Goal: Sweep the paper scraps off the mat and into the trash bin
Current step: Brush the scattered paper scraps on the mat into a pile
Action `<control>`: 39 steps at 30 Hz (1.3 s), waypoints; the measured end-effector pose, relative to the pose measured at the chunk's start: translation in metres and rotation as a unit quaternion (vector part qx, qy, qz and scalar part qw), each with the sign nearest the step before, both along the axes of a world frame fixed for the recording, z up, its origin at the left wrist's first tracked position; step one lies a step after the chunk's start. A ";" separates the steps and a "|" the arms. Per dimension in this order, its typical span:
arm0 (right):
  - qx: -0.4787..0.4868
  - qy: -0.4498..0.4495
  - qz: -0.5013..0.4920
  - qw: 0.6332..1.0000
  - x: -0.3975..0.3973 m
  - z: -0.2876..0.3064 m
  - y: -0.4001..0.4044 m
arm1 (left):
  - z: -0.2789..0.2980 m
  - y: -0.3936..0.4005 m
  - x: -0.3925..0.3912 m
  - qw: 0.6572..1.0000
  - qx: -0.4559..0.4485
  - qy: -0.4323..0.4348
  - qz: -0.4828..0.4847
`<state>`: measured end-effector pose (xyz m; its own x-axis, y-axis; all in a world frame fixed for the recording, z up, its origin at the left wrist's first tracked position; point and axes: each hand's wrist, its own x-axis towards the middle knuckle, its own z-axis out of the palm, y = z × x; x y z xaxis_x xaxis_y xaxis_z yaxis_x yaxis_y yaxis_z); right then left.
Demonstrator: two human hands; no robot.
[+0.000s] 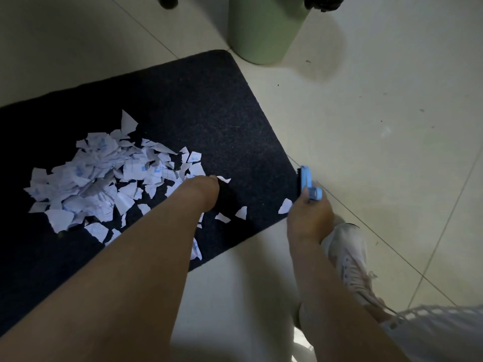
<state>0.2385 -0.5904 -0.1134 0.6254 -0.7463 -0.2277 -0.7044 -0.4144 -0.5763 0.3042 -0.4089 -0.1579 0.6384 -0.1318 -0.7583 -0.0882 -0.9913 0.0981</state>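
Head view, looking down at a tiled floor (379, 105). A dark mat (203, 108) lies on it at an angle, its far corner close to the base of a pale green trash bin (264, 30) that stands on the floor just beyond.

Paper scraps (86, 178): white torn pieces with blue print, heaped in a loose pile on the left half of the mat. Smaller pieces lie scattered toward the near right edge; one scrap sits at that edge, just beside the right hand. All visible scraps are on the mat; the inside of the bin is out of view.

Left hand (206, 192): reaches down onto the mat at the right margin of the pile. Seen from behind the wrist; fingers are bent down out of sight, with something dark just beyond them that I cannot identify. Cannot tell whether the fingers are spread, curled, or holding anything.

Right hand (308, 212): at the near right edge of the mat, fingers curled round the handle of a small blue brush (305, 178). The brush head points away from the person, with dark bristles along its left side, over the mat's edge.

A white laced shoe (347, 254) stands on the floor just right of the right forearm. A white garment shows at the lower right.
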 end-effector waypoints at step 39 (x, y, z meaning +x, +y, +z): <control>0.019 0.132 0.199 0.971 0.007 0.004 0.135 | 0.002 0.056 -0.024 0.996 0.005 -0.087 0.014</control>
<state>0.2456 -0.4556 -0.1090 0.7787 -0.4453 -0.4421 -0.6179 -0.6667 -0.4168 0.2804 -0.3529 -0.1563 0.7640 -0.1051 -0.6366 -0.0756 -0.9944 0.0734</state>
